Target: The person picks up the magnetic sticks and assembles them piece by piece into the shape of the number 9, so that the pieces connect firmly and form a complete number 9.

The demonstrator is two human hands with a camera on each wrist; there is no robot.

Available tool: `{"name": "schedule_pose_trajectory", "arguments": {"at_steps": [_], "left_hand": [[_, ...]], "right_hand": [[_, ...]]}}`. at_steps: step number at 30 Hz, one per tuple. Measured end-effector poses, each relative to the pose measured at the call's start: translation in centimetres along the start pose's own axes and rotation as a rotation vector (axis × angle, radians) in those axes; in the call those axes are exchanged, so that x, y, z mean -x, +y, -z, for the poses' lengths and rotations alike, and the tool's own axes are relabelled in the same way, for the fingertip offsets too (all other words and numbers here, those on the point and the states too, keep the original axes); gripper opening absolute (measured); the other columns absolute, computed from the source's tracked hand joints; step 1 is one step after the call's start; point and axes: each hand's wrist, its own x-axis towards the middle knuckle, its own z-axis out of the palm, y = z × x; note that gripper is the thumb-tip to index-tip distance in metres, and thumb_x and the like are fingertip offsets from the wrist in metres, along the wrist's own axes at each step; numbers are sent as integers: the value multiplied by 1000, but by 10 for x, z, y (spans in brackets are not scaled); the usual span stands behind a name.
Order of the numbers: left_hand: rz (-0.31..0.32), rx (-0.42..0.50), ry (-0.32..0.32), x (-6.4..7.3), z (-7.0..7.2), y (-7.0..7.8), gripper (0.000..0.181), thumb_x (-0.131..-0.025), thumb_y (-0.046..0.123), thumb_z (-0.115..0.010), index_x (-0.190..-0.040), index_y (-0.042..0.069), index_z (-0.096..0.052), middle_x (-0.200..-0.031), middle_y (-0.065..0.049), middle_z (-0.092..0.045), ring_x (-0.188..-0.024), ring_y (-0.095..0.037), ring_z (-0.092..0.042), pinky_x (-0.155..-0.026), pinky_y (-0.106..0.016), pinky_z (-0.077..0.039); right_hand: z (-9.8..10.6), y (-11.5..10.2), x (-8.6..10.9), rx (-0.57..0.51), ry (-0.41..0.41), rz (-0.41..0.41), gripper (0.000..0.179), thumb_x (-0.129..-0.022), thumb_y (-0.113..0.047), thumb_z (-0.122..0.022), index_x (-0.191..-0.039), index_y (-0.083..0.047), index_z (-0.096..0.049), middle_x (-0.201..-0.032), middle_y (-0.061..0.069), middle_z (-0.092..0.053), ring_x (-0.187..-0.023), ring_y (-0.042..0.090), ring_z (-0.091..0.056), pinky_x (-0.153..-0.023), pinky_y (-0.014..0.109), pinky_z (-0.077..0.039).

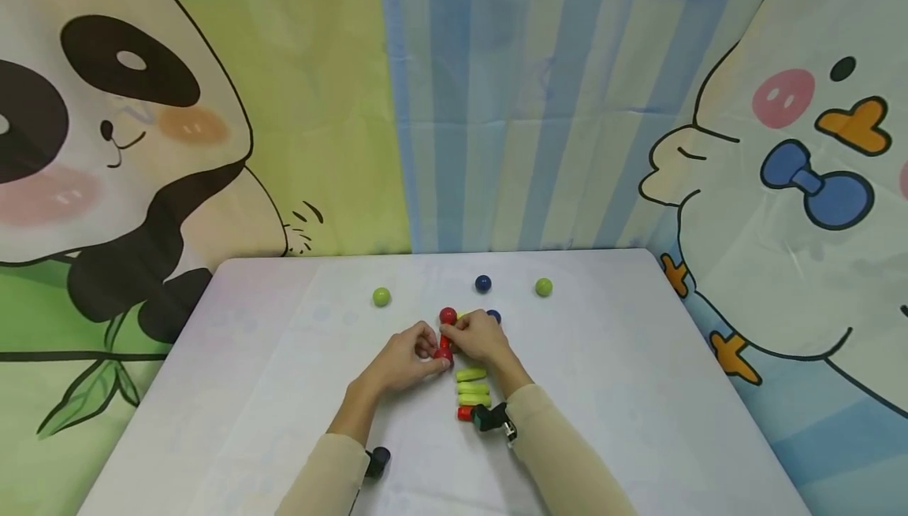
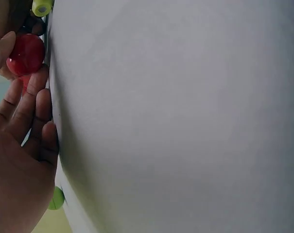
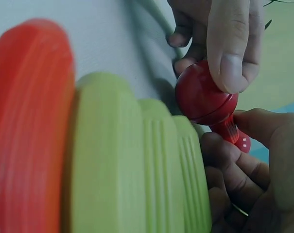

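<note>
A red rod has a red ball on its near end and another red ball on its far end. My left hand pinches the near ball between thumb and fingers. Just to the right, my right hand grips the rod with thumb and fingertips, hiding part of it. In the left wrist view the near red ball shows at the left hand's fingertips. Several yellow-green ridged rods lie in a row below the hands, with a red rod at the near end.
Toward the back of the white table lie a green ball, a blue ball and a second green ball. Another blue ball is partly behind the right hand. A printed cloth hangs behind the table.
</note>
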Motion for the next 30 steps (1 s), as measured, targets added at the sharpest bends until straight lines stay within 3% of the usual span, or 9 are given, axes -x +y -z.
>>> {"name": "schedule_pose_trajectory", "arguments": {"at_steps": [11,22,30], "left_hand": [[-24,-2,-51,-8,1,-8,34,-85,41,-84,-102,19,-64,-93,5,-64,-87,-14,-57,-79,-29,-48],[2,3,-82,-15,0,-8,34,-82,42,-86,-98,20,-66,-90,4,-64,-80,-14,-53,-71,-28,-44],[24,16,-42,-12,-3,-11,37,-82,43,-86,-101,20,-65,-92,5,-62,-81,-15,-51,-70,-29,-43]], "right_hand": [[5,13,5,-87,-56,144,23,-102,-30,-63,-95,-10,-74,-75,-3,-70,-64,10,-56,-57,25,-44],[26,27,19,-7,-106,247,10,-101,-25,-65,-99,-18,-72,-88,-6,-67,-81,12,-59,-74,28,-50],[34,35,28,21,-156,324,10,-99,-24,-69,-105,-16,-71,-94,-6,-67,-86,10,-61,-80,28,-53]]}}
